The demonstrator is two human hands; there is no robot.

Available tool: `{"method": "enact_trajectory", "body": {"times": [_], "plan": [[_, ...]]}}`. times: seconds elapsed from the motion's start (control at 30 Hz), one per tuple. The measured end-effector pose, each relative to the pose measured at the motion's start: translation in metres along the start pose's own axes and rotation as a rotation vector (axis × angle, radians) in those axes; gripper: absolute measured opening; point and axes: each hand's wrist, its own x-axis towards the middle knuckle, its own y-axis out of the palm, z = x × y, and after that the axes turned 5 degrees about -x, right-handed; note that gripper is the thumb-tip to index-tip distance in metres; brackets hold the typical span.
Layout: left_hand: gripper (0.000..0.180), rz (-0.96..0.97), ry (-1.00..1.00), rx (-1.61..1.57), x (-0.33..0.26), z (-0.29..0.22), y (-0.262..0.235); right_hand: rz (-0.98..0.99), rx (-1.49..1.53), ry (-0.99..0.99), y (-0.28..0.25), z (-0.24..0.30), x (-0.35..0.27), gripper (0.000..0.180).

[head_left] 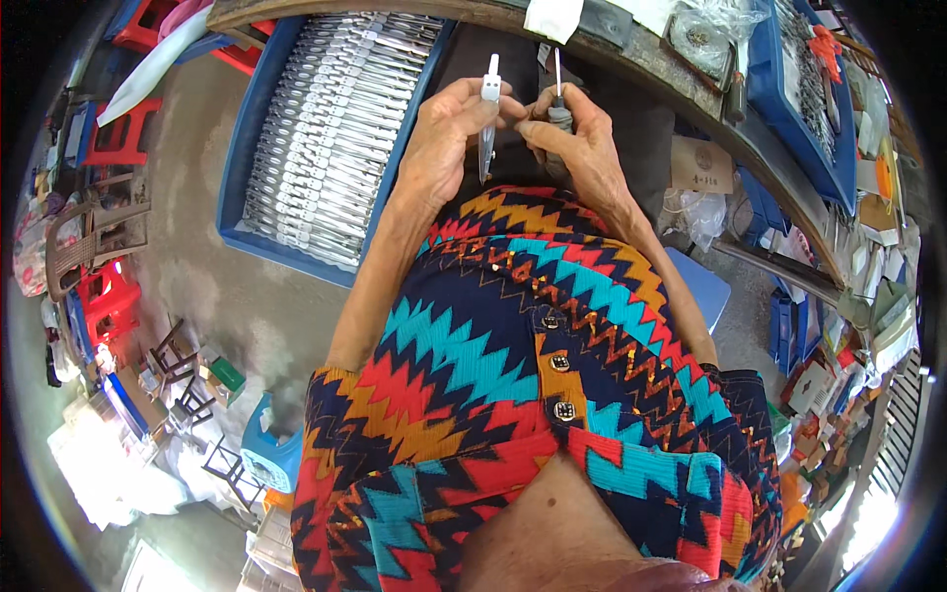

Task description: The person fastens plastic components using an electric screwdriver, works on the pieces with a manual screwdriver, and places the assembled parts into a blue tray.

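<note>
Grey floor [202, 197], slim silvery metal piece [486, 146]

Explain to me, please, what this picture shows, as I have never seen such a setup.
There is no machine: these are a person's bare hands, seen from a fisheye camera on their head looking down, so straight edges bend. The left hand holds a silver metal piece; the right hand grips a slim tool with a thin shaft. To the left, a blue tray holds rows of metal pieces. Another blue tray sits at the right.
</note>
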Motion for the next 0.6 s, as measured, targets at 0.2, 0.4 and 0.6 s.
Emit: {"method": "enact_trajectory", "body": {"times": [0.2,0.4,0.6], "plan": [[0.024,-0.03,0.05,-0.013,-0.001,0.007,0.004,-0.054,-0.063,0.04,0.01,-0.003,0.003,0.023],[0.023,-0.063,0.051,-0.036,0.001,0.013,0.001,-0.088,-0.131,-0.028,0.011,-0.01,0.003,0.024],[0.018,-0.127,0.125,0.041,0.001,0.014,0.014,-0.156,-0.219,-0.117,0.006,-0.006,0.001,0.023]]}}
